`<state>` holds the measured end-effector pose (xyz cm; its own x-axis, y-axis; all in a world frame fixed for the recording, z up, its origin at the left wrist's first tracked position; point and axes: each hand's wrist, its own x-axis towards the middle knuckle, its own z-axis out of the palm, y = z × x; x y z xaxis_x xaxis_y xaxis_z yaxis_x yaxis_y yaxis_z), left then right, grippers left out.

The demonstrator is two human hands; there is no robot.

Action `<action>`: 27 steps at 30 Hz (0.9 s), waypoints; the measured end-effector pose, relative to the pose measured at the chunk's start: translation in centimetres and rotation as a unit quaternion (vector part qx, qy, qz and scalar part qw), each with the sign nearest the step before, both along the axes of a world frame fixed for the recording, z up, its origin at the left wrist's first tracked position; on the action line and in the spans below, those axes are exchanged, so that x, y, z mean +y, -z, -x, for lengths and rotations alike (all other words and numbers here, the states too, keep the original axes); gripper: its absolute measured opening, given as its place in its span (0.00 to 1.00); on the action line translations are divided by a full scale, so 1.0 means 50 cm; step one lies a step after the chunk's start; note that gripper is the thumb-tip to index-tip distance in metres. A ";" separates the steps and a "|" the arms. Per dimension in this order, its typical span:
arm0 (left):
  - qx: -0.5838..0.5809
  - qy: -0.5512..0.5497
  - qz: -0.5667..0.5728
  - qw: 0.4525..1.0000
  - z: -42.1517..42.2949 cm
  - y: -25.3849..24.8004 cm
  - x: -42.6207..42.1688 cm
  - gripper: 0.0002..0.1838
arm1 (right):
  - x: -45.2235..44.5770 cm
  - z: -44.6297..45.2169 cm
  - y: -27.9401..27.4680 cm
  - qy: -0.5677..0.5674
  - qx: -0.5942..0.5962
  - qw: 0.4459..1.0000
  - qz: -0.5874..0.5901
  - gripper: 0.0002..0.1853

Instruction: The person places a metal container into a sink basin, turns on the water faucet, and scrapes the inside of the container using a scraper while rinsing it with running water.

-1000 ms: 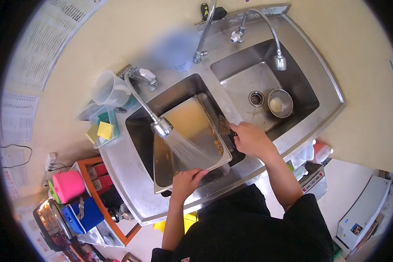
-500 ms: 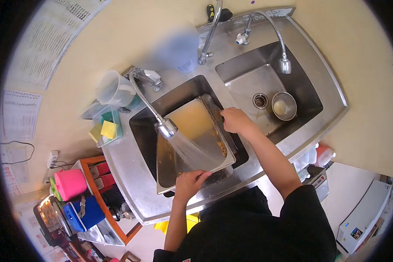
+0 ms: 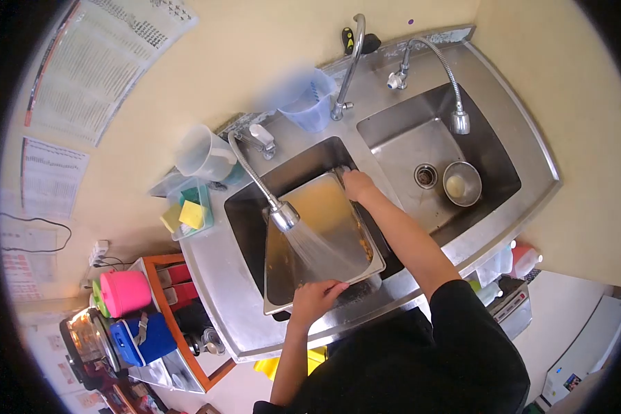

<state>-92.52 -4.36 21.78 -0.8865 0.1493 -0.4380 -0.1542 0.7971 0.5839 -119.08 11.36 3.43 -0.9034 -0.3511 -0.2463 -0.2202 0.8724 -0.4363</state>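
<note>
A rectangular steel pan [image 3: 277,276] lies tilted in the left sink basin [image 3: 245,228], with cloudy yellowish water pooled at its far end and brown food bits along its right side. My left hand [image 3: 315,301] grips the pan's near rim, thumb over the edge. My right hand [image 3: 358,185] is closed at the pan's far right corner, around a flat-bladed tool like a scraper, now mostly hidden by the fingers. From the flexible tap's spray head [image 3: 285,216], water sprays into the pan's near half.
The right basin [image 3: 407,152] holds a small metal bowl [image 3: 462,184] beside the drain; a second flexible tap [image 3: 460,123] hangs over it. Along the back stand a clear jug [image 3: 207,155], a blue plastic container [image 3: 309,103] and a tub with yellow sponges [image 3: 192,215].
My right hand has moved left and toward the far corner of the pan, and the tool's blade shows less. The left hand keeps its grip. The whole view has shifted slightly.
</note>
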 end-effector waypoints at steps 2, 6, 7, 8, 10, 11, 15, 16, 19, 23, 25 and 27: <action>0.024 0.002 0.000 1.000 -0.008 0.012 -0.002 0.21 | 0.005 0.006 -0.042 -0.013 -0.013 1.000 -0.003 0.13; 0.028 0.003 0.006 1.000 -0.007 0.009 -0.001 0.21 | 0.063 0.007 -0.230 -0.098 -0.097 0.989 -0.045 0.13; 0.028 0.008 0.010 1.000 -0.005 0.005 0.001 0.21 | 0.074 0.008 -0.244 -0.125 -0.111 0.984 -0.061 0.13; 0.027 0.013 0.014 0.999 -0.005 0.004 0.002 0.20 | 0.078 0.013 -0.233 -0.138 -0.119 0.980 -0.075 0.13; 0.026 0.013 -0.006 1.000 -0.005 0.007 0.001 0.20 | 0.073 0.033 -0.191 -0.163 -0.128 0.973 -0.098 0.14; 0.027 0.013 -0.014 0.999 -0.004 0.009 -0.002 0.20 | 0.064 0.039 -0.169 -0.142 -0.112 0.980 -0.086 0.14; 0.039 0.012 -0.022 0.999 -0.006 0.011 0.000 0.20 | 0.002 0.052 -0.085 -0.084 -0.067 0.992 -0.060 0.13; 0.026 0.010 -0.015 0.999 -0.002 -0.001 0.002 0.19 | -0.011 0.063 -0.066 -0.076 -0.059 0.993 -0.064 0.13; 0.006 -0.007 -0.028 1.000 -0.004 0.005 -0.001 0.18 | -0.049 0.097 0.009 -0.081 -0.042 0.994 -0.058 0.13; 0.027 -0.023 -0.069 0.997 -0.010 0.020 -0.006 0.18 | -0.074 0.109 0.070 -0.020 -0.023 0.999 -0.030 0.12; 0.036 -0.026 -0.079 0.996 -0.010 0.016 -0.007 0.17 | -0.073 0.099 0.088 -0.002 -0.006 1.000 -0.006 0.12; 0.046 -0.028 -0.085 0.995 -0.010 0.017 -0.006 0.17 | -0.070 0.089 0.102 0.026 -0.011 1.000 0.006 0.12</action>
